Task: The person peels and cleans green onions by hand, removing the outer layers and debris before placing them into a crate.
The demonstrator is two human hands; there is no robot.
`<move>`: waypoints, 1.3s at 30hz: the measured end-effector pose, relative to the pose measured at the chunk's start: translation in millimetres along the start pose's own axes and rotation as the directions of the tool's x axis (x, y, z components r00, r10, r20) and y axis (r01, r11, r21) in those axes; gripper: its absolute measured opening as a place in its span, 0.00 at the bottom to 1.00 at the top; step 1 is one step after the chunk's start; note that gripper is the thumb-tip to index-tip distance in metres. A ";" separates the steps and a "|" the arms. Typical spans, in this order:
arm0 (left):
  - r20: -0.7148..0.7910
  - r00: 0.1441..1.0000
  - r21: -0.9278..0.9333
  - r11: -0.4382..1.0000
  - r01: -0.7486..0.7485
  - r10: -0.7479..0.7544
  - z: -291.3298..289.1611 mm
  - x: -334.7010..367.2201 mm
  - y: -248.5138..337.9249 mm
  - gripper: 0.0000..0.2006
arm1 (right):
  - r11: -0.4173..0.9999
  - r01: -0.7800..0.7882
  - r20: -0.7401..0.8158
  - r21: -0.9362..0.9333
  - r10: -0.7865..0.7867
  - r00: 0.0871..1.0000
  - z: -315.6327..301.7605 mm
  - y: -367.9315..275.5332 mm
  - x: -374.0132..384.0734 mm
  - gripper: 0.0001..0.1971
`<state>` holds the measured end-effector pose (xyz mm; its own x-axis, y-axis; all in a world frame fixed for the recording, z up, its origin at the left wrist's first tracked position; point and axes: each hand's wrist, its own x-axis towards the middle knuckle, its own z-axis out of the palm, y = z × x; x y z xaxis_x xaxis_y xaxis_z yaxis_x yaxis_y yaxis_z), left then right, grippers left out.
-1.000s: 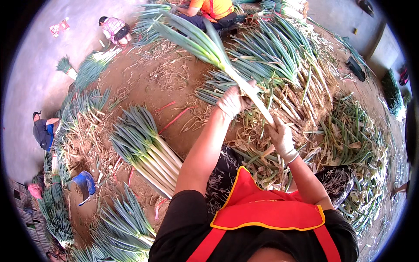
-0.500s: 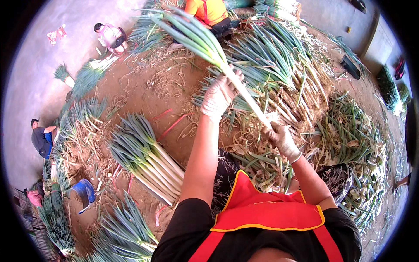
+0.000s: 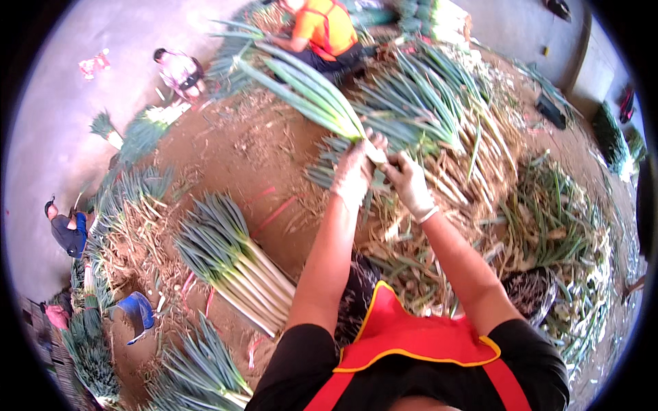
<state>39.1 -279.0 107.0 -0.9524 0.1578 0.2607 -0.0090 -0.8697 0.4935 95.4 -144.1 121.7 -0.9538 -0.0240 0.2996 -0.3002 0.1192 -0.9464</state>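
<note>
Both my hands wear pale, soiled gloves and meet on one long green onion (image 3: 322,103) in front of me. My left hand (image 3: 355,164) is wrapped round its stalk just below where the green leaves fan out, up and to the left. Close beside it, my right hand (image 3: 411,186) has its fingers closed on the white stalk. The stalk's lower end is hidden at the right hand. To the left of my left arm lies a neat row of cleaned green onions (image 3: 253,267), white stalks toward me.
Ahead to the right is a big heap of untrimmed green onions (image 3: 439,116); stripped leaves (image 3: 548,212) pile up at the right. A blue bucket (image 3: 138,312) sits at the left. People crouch around, one in orange (image 3: 325,31) at the far side. Red ties (image 3: 277,212) lie on the soil.
My right hand has slid up the stalk, away from me and leftward, until it is next to my left hand. The left hand keeps its hold and has shifted slightly. The person in orange leans leftward.
</note>
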 end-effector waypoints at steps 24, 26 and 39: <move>-0.018 0.999 0.002 0.999 -0.040 0.040 -29.6 -7.0 35.4 0.21 | 0.653 0.074 -0.507 -0.754 -0.651 0.565 -368.5 8.8 133.7 0.09; -0.048 0.998 -0.002 0.999 -0.045 0.045 -40.2 -7.6 38.3 0.20 | 0.885 0.251 -0.613 -0.392 -0.454 0.646 -363.1 -78.2 148.3 0.14; -0.076 0.993 -0.076 0.992 -0.101 0.095 -33.6 4.2 21.3 0.16 | 0.931 -0.363 0.625 0.041 0.260 0.736 -41.4 30.9 -31.5 0.24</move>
<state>24.7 -312.5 90.7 -0.9695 0.0385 0.2422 0.0636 -0.9143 0.4000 116.7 -98.6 88.0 -0.7885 -0.6067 -0.1011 0.0666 0.0792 -0.9946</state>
